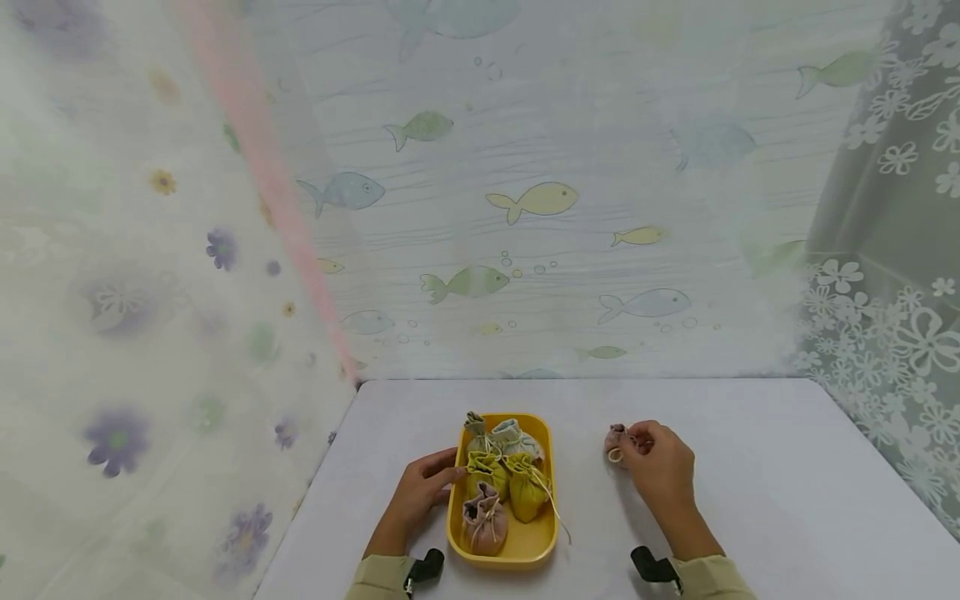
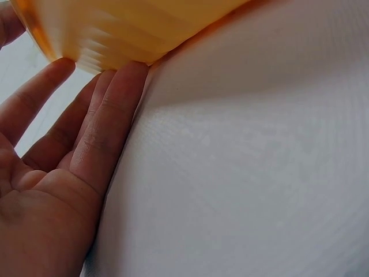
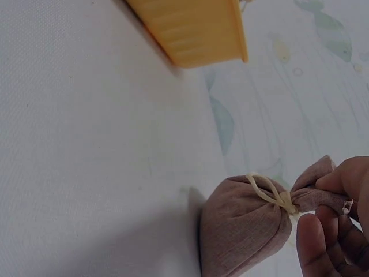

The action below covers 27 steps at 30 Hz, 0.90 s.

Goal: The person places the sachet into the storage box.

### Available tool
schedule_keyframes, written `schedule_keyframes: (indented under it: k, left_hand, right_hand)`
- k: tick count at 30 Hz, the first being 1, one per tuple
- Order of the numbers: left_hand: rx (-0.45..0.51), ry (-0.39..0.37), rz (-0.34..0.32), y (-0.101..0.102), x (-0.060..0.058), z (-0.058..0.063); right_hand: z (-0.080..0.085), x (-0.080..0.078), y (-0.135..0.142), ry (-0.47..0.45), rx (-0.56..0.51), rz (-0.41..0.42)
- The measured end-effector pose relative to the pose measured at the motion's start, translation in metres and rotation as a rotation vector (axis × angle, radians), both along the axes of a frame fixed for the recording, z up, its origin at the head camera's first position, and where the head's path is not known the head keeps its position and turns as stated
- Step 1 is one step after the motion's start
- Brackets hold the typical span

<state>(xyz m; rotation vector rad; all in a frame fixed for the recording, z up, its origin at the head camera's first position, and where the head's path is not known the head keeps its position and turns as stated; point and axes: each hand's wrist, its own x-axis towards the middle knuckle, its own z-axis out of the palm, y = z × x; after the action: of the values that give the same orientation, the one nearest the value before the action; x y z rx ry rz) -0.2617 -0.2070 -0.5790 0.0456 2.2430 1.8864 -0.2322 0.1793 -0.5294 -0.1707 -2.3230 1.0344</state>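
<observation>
A pinkish-brown drawstring pouch (image 3: pixel 245 228) stands on the table to the right of the yellow tray (image 1: pixel 502 563). My right hand (image 1: pixel 663 467) pinches its gathered cloth neck, just above the cream cord. On the other side, my left hand (image 1: pixel 422 492) rests against the tray's left wall; its fingers (image 2: pixel 112 121) stretch out to touch the outside, with the thumb at the rim. Inside the tray sit two yellow-green pouches (image 1: pixel 528 492), a brown pouch (image 1: pixel 486 529) near the front, and a grey-green pouch (image 1: pixel 477 437) and pale patterned pouch (image 1: pixel 517 440) at the back.
The table (image 1: pixel 795 500) has a white cover. A fish-printed curtain (image 1: pixel 540 250) hangs behind its far edge, a flowered one (image 1: pixel 150 350) at the left and a lace-patterned one (image 1: pixel 907 333) at the right. One cord (image 1: pixel 561 517) trails over the tray's right rim.
</observation>
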Motion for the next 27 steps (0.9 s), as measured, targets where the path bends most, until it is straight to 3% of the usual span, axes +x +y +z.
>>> schedule_keyframes:
  k: [13, 27]
  left_hand:
    - [0.005, 0.001, 0.004, 0.000, -0.001, 0.001]
    - [0.016, -0.032, -0.007, 0.000, 0.000, 0.005]
  right_hand:
    - [0.017, 0.009, 0.002, 0.013, -0.004, 0.018]
    - [0.048, 0.032, -0.007, 0.021, -0.012, 0.099]
